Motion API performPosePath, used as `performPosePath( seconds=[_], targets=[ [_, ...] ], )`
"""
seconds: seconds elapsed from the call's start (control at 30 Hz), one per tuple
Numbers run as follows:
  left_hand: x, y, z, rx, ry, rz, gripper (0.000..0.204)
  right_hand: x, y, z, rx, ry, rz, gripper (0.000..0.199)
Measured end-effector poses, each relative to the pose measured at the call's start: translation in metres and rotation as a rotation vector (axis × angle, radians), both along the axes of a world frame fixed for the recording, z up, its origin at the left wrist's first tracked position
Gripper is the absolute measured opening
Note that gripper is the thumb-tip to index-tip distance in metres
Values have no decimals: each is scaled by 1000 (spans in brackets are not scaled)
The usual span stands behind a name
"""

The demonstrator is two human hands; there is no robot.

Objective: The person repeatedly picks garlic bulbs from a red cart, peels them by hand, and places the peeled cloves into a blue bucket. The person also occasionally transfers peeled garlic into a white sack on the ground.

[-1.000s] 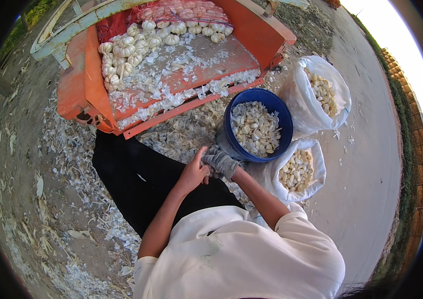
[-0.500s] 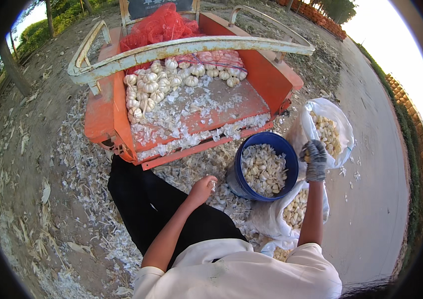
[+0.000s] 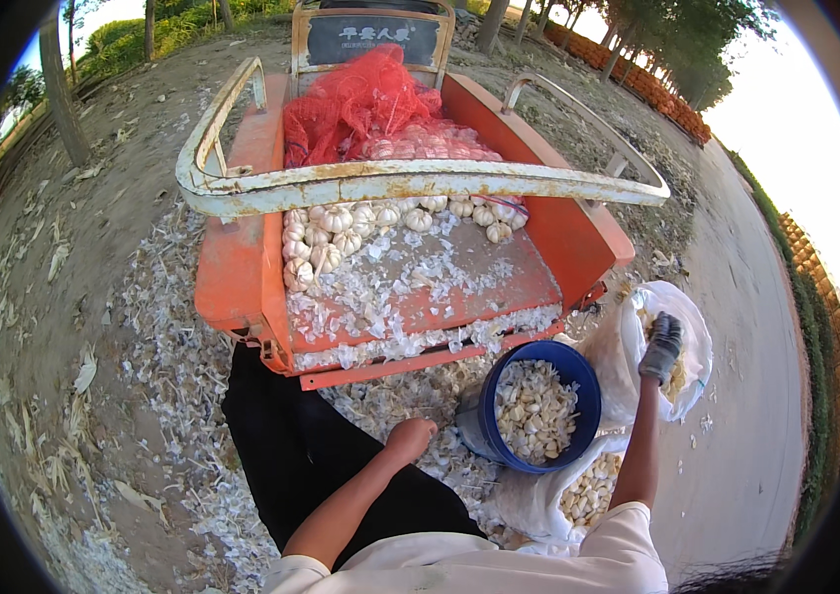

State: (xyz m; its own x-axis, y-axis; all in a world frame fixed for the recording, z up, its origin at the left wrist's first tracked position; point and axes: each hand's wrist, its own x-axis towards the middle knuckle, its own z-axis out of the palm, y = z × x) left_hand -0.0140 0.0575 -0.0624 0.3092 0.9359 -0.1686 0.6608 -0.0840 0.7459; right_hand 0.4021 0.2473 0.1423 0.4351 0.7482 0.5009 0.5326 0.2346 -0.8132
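My right hand (image 3: pixel 662 346), in a grey glove, is over the mouth of a white sack (image 3: pixel 705 332) of peeled garlic cloves. Its fingers point away from me and look stretched out, with no clove visible in them. My bare left hand (image 3: pixel 410 439) is closed above my thigh, left of a blue bucket (image 3: pixel 487 416). Whatever its fingers may hold is hidden. Loose garlic cloves (image 3: pixel 536 416) mixed with papery skins fill much of the bucket. Whole garlic bulbs (image 3: pixel 338 223) lie heaped on the orange cart bed (image 3: pixel 499 265) ahead.
A white rusty rail (image 3: pixel 420 181) crosses above the orange bed. Red mesh netting (image 3: pixel 360 104) lies behind the bulbs. Another white sack of cloves (image 3: pixel 539 500) stands against the bucket's near side. Garlic skins (image 3: pixel 182 396) litter the ground. A pale road (image 3: pixel 746 396) runs along the right.
My right hand has moved from the sack's near edge to over its mouth; the tan pieces in its grip no longer show. The white bit at my left fingers is out of sight. The view has tilted up.
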Motion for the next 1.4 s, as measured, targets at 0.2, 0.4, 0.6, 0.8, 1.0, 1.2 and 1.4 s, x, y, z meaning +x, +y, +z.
performPosePath(
  seconds=[0.2, 0.4, 0.6, 0.8, 1.0, 1.2, 1.4],
  targets=[
    [-8, -3, 9, -173, -12, 29, 50, -281, 14, -26, -526, -650, 1146, 39],
    [-7, 9, -5, -381, -264, 120, 42, -378, 214, -57, -305, -893, 515, 44],
    [-8, 17, -20, -358, -286, 176, 39, -390, 251, -68, -618, -897, 385, 45],
    [-5, 12, -25, -220, -530, 311, 33, -351, 231, -80, -503, -385, 534, 46],
    [-14, 14, 8, -429, -1168, 518, 34, -309, 72, -84, -301, 483, 1118, 55],
    [-27, 2, 34, -291, -1723, 388, 50, -303, -93, -90, -608, 705, 1245, 62],
    [-29, -24, 52, -385, -1680, 600, 48, -324, -184, -143, -571, 710, 1033, 58]
  ],
)
